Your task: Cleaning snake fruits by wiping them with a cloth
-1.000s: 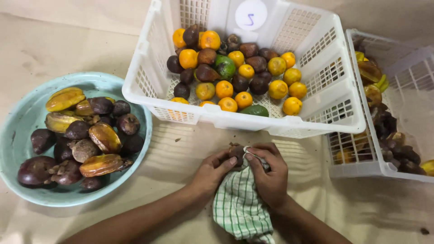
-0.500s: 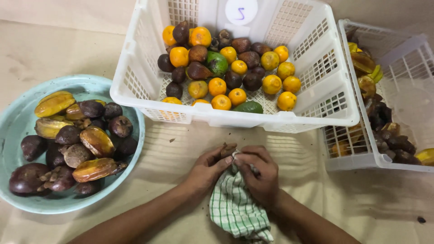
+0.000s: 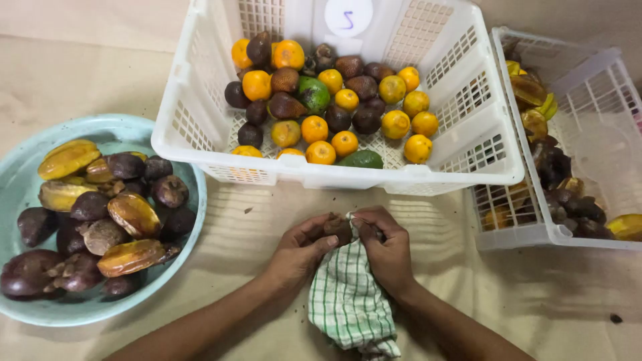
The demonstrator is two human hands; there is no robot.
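A: What do the 2 hands hold?

B: I see the left hand (image 3: 299,249) pinching a small dark fruit (image 3: 338,228) and the right hand (image 3: 386,245) closed on a green-checked cloth (image 3: 349,302) against it, at the table's near edge, just before the white basket (image 3: 200,144).

A: Beside them?

B: A teal bowl (image 3: 175,266) at the left edge.

left hand (image 3: 302,249): fingers curled, thumb up | right hand (image 3: 386,244): fingers bent, pinching | forearms angled inward, hands touching
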